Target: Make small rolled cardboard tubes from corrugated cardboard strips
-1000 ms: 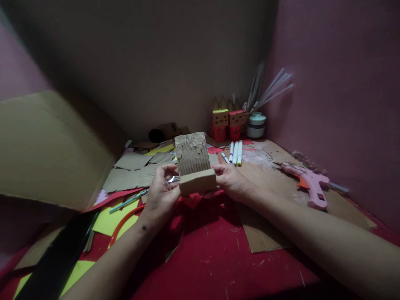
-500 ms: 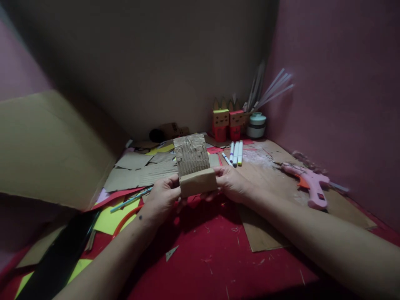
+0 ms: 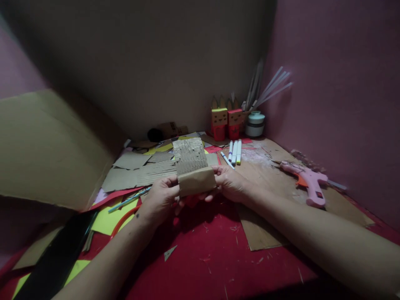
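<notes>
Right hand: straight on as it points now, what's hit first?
The folded cardboard piece, which the right hand already grips at its edge. Past that, probably the flat cardboard pieces behind, though depth is unclear in one view.

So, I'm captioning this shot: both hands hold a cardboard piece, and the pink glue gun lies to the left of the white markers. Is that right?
Not quite: the head view shows the pink glue gun to the right of the white markers. The left hand and right hand do hold a cardboard piece.
</notes>
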Motion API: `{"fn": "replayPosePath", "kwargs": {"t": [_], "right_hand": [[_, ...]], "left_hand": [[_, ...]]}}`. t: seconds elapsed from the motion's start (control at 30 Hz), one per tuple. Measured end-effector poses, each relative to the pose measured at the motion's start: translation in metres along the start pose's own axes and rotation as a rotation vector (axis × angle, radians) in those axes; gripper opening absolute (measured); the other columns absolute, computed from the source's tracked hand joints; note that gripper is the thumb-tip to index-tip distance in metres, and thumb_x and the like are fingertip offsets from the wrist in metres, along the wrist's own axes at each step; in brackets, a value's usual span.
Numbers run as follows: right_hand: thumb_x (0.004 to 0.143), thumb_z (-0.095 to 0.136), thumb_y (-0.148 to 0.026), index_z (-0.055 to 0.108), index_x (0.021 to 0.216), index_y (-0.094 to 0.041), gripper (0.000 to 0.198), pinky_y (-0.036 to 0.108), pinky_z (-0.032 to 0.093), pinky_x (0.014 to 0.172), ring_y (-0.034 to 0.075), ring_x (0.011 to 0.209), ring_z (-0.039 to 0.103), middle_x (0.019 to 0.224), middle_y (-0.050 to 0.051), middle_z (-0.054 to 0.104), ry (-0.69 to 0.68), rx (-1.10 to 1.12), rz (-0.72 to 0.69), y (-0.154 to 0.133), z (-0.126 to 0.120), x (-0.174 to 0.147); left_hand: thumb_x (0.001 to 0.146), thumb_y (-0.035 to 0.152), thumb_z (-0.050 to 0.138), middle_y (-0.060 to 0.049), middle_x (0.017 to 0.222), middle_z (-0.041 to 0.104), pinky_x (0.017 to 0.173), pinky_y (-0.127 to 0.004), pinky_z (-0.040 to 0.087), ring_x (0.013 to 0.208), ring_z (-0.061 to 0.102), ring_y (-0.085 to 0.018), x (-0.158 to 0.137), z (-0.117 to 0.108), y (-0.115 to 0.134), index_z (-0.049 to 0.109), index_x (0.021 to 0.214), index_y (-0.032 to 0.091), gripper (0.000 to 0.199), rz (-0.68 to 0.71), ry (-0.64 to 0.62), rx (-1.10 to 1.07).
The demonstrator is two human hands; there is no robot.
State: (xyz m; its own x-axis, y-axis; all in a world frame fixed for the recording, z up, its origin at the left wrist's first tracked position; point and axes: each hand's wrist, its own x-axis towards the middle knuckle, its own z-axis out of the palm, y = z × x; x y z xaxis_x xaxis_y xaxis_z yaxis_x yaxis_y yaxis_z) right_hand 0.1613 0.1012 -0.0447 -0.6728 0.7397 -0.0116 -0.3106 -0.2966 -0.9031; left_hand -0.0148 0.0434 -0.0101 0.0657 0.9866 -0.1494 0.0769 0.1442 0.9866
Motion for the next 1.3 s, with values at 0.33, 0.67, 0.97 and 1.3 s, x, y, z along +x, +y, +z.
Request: {"fn": "replayPosePath", "kwargs": {"t": [0.33,0.67,0.97,1.3], "right_hand": [[0.059,0.071,-0.014,0.066,0.093,-0.008,0.034,0.021,0.053,0.051,0.015,0.058,0.066,0.071,0.008,0.07,-0.116,0.059,0.065,-0.007,-0.001,-0.004],[0.058,0.069,-0.018,0.069,0.088,-0.008,0.031,0.02,0.051,0.045,0.015,0.052,0.063,0.062,0.008,0.068,-0.098,0.031,0.088,-0.006,-0.001,-0.007],[0.055,0.074,-0.013,0.064,0.099,-0.011,0.045,0.023,0.053,0.047,0.017,0.057,0.066,0.067,0.006,0.069,-0.063,-0.012,0.001,-0.005,0.002,-0.005],[0.072,0.064,-0.018,0.062,0.092,-0.017,0.02,0.029,0.056,0.061,0.015,0.065,0.066,0.083,0.003,0.068,0.087,-0.391,-0.222,-0.004,0.01,-0.011]], "left_hand": [[0.075,0.033,0.064,-0.001,0.055,0.06,0.035,-0.019,0.041,0.038,0.051,-0.01,-0.001,-0.009,-0.001,0.065,0.08,0.012,0.022,0.134,-0.19,-0.194],[0.075,0.036,0.062,-0.003,0.05,0.06,0.036,-0.022,0.043,0.038,0.054,-0.013,-0.003,-0.011,0.0,0.061,0.07,0.014,0.023,0.159,-0.314,-0.236],[0.077,0.027,0.062,-0.001,0.059,0.062,0.045,-0.023,0.045,0.046,0.055,-0.012,-0.002,-0.011,0.0,0.059,0.076,0.015,0.012,0.268,-0.278,0.036],[0.058,0.014,0.056,-0.001,0.045,0.061,0.038,-0.02,0.039,0.038,0.051,-0.011,0.003,-0.005,-0.001,0.065,0.06,0.013,0.009,0.202,-0.021,0.2]]}}
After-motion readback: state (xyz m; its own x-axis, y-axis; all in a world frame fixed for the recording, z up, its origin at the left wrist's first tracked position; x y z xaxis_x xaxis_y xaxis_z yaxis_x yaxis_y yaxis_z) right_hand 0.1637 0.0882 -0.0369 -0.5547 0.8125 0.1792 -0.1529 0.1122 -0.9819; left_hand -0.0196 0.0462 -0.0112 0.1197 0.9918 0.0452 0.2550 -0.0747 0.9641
